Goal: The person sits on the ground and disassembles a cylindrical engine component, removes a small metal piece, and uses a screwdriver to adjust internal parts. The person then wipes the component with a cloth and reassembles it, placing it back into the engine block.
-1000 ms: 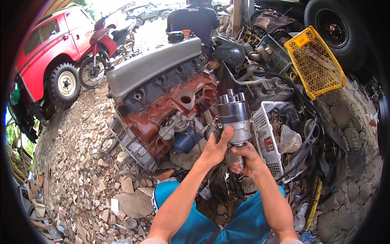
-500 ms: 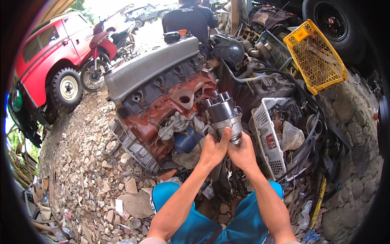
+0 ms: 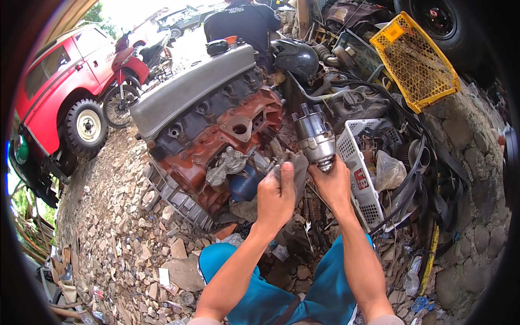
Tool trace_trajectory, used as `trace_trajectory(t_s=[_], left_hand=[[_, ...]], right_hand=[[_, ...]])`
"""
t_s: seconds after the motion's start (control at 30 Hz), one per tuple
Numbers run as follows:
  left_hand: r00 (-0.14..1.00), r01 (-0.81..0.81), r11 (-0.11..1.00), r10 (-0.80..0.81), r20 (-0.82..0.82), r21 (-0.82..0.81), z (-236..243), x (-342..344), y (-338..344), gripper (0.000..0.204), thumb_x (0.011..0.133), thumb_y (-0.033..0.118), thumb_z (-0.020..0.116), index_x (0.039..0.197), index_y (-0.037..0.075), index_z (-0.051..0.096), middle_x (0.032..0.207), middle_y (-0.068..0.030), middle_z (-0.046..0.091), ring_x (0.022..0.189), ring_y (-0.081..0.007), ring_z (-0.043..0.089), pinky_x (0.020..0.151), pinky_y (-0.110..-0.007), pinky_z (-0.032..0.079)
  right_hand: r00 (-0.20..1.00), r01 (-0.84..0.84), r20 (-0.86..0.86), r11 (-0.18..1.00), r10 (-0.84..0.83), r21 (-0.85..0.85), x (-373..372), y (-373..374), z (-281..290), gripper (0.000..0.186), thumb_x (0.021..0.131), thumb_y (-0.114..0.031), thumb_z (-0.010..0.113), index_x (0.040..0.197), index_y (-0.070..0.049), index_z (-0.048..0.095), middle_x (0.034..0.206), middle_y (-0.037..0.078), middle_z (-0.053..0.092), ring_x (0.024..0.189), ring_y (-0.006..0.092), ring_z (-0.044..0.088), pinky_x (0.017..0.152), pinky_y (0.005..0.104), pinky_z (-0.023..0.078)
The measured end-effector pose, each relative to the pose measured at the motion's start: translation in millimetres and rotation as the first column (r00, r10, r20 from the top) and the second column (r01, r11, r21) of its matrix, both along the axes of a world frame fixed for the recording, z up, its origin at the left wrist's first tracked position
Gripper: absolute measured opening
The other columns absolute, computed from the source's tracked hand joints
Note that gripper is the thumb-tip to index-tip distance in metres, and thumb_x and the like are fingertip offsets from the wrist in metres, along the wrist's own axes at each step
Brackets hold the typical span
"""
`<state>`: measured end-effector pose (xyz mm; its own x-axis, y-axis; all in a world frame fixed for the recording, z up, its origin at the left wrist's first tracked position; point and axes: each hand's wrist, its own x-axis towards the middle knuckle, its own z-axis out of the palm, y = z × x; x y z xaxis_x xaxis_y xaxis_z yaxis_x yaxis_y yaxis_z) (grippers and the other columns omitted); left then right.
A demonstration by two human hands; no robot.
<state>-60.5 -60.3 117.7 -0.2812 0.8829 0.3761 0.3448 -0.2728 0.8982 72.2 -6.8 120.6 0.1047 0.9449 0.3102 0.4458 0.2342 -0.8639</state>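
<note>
An ignition distributor (image 3: 317, 142), with a black cap on top and a silvery metal body, stands slightly tilted in my right hand (image 3: 332, 187). The fingers close round its lower end. To its left, my left hand (image 3: 275, 196) is closed on a grey-brown rag (image 3: 298, 169), thumb up and apart from the distributor. Much of the grip on the cloth is hidden behind the hand. Just beyond, to the left, rests an engine (image 3: 238, 127) with a rust-red block, a grey valve cover (image 3: 195, 89) and a blue oil filter (image 3: 246, 185).
A white crate (image 3: 362, 187) of parts stands right of my right hand. Beyond it are a yellow crate (image 3: 414, 59), hoses and a dark helmet (image 3: 295, 58). Stones (image 3: 130, 233) cover the ground. A person (image 3: 238, 24), a motorbike (image 3: 127, 81) and a red car (image 3: 59, 86) are farther back.
My left hand has come off the distributor and moved slightly left and down, with the rag now showing. My right hand has shifted the distributor right, and the view has turned slightly.
</note>
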Motion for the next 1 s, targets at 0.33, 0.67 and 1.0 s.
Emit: trace_trajectory(t_s=[0.33,0.67,1.0], left_hand=[[0.927,0.115,0.971,-0.181,0.330,0.211,-18.6,2.2,7.9,0.073,0.106,0.053,0.022,0.136,-0.007,0.052,0.140,-0.0139,0.052,0.126,-0.0216,0.045,0.112,-0.033,0.028],[0.774,0.054,0.871,0.272,-0.572,0.488,-33.1,-12.8,18.4,0.033,0.098,0.023,0.050,0.115,0.008,0.073,0.134,-0.0170,0.059,0.129,-0.0351,0.041,0.108,-0.050,0.028],[0.843,-0.112,0.823,0.376,-0.385,0.557,-40.6,0.6,23.0,0.056,0.105,0.036,0.039,0.150,0.002,0.036,0.147,-0.0318,0.022,0.137,-0.0441,0.021,0.113,-0.053,0.019]], right_hand=[[0.990,-0.120,0.055,0.976,0.132,-0.180,-9.4,-10.5,-3.2,0.041,0.074,-0.022,0.074,0.104,0.004,0.062,0.093,0.027,0.070,0.096,0.0443,0.066,0.080,0.0464,0.052],[0.930,-0.069,0.358,0.997,0.080,-0.043,-6.1,-22.0,-5.5,0.035,0.078,-0.016,0.071,0.099,0.006,0.052,0.079,0.032,0.066,0.079,0.0498,0.065,0.071,0.0550,0.051],[0.839,-0.154,0.544,0.961,0.004,0.229,-4.1,-40.6,-14.5,0.038,0.080,-0.015,0.073,0.106,0.003,0.052,0.072,0.025,0.066,0.066,0.0439,0.066,0.057,0.0511,0.051]])
